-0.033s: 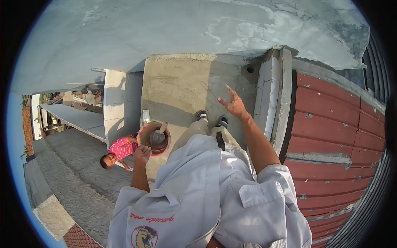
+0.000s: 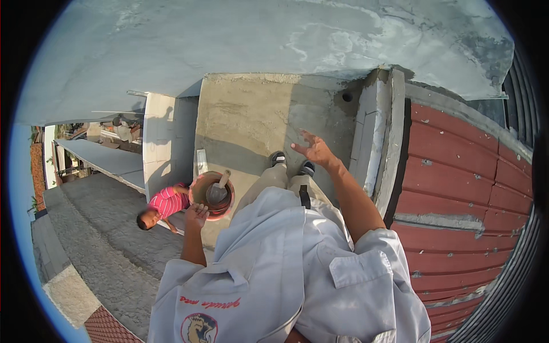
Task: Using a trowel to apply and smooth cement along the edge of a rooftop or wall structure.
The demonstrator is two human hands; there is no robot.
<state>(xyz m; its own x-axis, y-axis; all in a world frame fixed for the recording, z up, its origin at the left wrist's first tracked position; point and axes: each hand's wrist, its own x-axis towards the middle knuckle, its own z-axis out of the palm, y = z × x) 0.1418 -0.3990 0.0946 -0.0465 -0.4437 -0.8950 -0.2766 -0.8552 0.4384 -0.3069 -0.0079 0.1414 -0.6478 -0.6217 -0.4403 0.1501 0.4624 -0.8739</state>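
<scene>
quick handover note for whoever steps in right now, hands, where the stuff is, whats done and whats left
Left hand: open, palm up, at the near rim of the reddish round pan; touching or just short of it, cannot tell.
Right hand: empty, fingers spread, raised in the air near the grey block parapet.
Pan holds grey mortar with a trowel standing in it, at the left edge of the concrete ledge where the person stands.
A co-worker in a pink striped shirt is below, beside the pan.
Done: pan is up at ledge level.
Left: pan not yet gripped or set well onto the ledge.
</scene>
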